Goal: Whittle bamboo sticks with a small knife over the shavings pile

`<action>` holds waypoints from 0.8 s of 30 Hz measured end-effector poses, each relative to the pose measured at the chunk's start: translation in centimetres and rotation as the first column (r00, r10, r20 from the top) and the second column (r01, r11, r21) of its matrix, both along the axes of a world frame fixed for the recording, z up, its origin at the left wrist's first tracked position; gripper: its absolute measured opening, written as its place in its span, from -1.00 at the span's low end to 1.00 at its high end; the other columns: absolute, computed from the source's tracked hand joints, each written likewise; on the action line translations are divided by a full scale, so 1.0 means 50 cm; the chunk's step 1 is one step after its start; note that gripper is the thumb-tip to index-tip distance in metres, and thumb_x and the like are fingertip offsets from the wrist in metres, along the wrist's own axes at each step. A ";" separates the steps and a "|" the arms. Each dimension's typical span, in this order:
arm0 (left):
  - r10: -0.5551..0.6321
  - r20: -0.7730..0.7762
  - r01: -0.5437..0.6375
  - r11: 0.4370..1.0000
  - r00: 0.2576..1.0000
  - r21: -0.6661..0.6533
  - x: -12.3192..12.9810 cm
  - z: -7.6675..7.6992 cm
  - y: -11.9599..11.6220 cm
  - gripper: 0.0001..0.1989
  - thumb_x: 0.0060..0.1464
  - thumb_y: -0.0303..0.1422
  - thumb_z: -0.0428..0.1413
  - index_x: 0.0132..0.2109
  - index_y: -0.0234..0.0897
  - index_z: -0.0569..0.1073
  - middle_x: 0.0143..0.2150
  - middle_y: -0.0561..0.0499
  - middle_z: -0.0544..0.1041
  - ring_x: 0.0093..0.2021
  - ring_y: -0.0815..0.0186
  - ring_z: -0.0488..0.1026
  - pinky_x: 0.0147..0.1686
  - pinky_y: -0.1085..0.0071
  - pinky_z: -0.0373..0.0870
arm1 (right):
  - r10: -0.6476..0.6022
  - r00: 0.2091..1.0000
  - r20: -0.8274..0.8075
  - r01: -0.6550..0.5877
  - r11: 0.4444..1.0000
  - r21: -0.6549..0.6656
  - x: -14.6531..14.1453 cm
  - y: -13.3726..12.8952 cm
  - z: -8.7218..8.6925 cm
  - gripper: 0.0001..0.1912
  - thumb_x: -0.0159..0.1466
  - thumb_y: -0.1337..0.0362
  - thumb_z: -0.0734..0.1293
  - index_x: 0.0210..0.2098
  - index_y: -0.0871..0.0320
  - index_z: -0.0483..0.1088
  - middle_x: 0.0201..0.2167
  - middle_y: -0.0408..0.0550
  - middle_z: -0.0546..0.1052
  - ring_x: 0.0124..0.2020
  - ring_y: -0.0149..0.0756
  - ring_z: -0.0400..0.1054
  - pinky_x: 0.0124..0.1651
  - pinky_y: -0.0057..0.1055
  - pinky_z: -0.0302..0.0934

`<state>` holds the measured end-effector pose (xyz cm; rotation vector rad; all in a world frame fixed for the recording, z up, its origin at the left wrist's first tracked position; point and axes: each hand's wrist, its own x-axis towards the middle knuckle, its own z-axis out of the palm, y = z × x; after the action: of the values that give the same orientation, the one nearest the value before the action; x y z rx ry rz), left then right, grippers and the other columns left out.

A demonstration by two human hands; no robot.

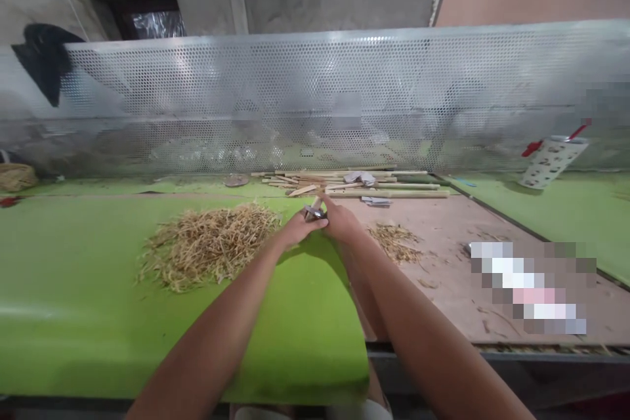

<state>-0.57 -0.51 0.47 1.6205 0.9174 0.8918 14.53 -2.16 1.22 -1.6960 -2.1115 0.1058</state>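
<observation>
My left hand [296, 228] and my right hand [343, 223] meet over the middle of the worktable. Between their fingertips is a small shiny metal piece [315, 212], with a short pale bit [316, 201] against it; the exact kind of either is too small to tell. The left fingers are closed around the metal piece from below. My right hand's fingers are bent in close to it, partly hidden behind the hand. A large heap of dry straw-like stems [216, 243] lies left of my hands, and a smaller heap of stem bits [396, 243] lies to the right.
Several pale sticks [388, 193] lie along the back, below a perforated metal screen [305, 98]. A green mat [305, 328] covers the left part of the table. On the right stand a patterned cup [554, 163] and a pixelated object [531, 289]. A woven basket [17, 176] sits far left.
</observation>
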 end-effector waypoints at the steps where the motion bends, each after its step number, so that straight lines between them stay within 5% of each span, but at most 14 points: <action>1: 0.010 -0.038 -0.009 1.000 0.999 0.018 0.001 0.002 -0.003 -0.65 -0.19 -0.22 0.28 -0.25 -0.32 0.47 -0.42 -0.03 0.46 -0.41 0.34 0.37 -0.38 0.40 0.28 | 0.024 1.000 0.016 -0.024 1.000 -0.004 0.000 0.004 -0.002 -0.19 0.18 0.27 0.21 0.36 0.23 -0.18 -0.20 0.14 0.55 -0.25 -0.07 0.44 -0.29 -0.32 0.21; 7: 0.053 -0.231 -0.014 0.986 0.971 0.167 0.004 0.013 -0.011 -0.63 -0.03 -0.13 0.15 -0.15 -0.31 0.45 -0.33 -0.07 0.49 -0.27 0.23 0.40 -0.22 0.30 0.30 | 0.110 0.994 -0.004 -0.109 0.989 0.101 0.003 0.013 -0.008 -0.03 0.12 0.39 0.22 0.38 0.23 -0.43 -0.21 0.09 0.55 -0.30 -0.15 0.42 -0.32 -0.37 0.20; 11: 0.057 -0.331 0.032 0.966 0.942 0.255 0.003 0.006 -0.006 -0.63 0.06 -0.11 0.06 -0.12 -0.30 0.43 -0.18 -0.12 0.50 -0.20 0.21 0.40 -0.14 0.28 0.29 | 0.089 0.996 0.028 -0.090 0.995 0.042 0.000 0.005 -0.004 -0.02 0.16 0.37 0.21 0.38 0.23 -0.51 -0.30 0.05 0.56 -0.36 -0.18 0.41 -0.36 -0.39 0.18; 19: 0.181 -0.398 -0.045 0.944 0.899 0.327 0.005 0.003 -0.012 -0.71 0.12 -0.15 0.01 -0.23 -0.31 0.43 -0.39 -0.06 0.47 -0.42 0.28 0.34 -0.32 0.31 0.28 | -0.076 0.991 0.109 0.076 0.997 0.007 -0.020 -0.005 0.008 -0.29 0.25 0.27 0.16 0.35 0.11 -0.13 -0.22 0.10 0.56 -0.25 -0.08 0.44 -0.30 -0.34 0.16; 24: 0.239 -0.349 -0.115 0.933 0.906 0.340 0.011 -0.010 -0.002 -0.78 0.11 -0.23 0.04 -0.26 -0.30 0.46 -0.44 -0.05 0.47 -0.37 0.27 0.36 -0.27 0.34 0.29 | -0.129 0.985 0.115 0.133 0.991 -0.021 -0.027 -0.007 0.011 -0.41 0.27 0.28 0.13 0.29 0.13 0.00 -0.22 0.12 0.56 -0.23 -0.08 0.44 -0.27 -0.34 0.16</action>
<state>0.00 -0.62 -0.01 2.0603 1.2646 0.8915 13.18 -2.52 1.76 -1.8939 -2.0803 0.0003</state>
